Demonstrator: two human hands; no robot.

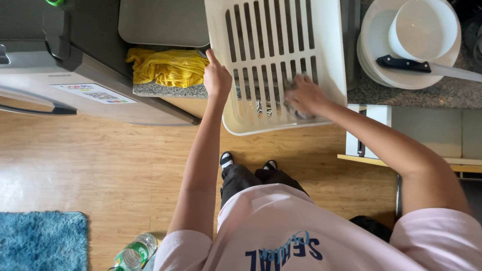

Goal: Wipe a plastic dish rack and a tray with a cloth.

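A white slatted plastic rack (326, 60) lies over the counter and juts past its front edge. My left hand (217, 78) grips the rack's left rim. Lying on the slats near the rack's front, my right hand (305, 95) presses a greyish scrubbing pad (296, 113) that is mostly hidden under the fingers. The hand looks slightly blurred.
A yellow cloth (168, 68) lies on the counter left of the rack. Stacked white plates (374, 45) with a white bowl (424, 27) and a black-handled knife (416, 65) sit at right. A grey fridge (60, 75) stands left; a blue rug (42, 241) and a bottle (134, 253) are on the wooden floor.
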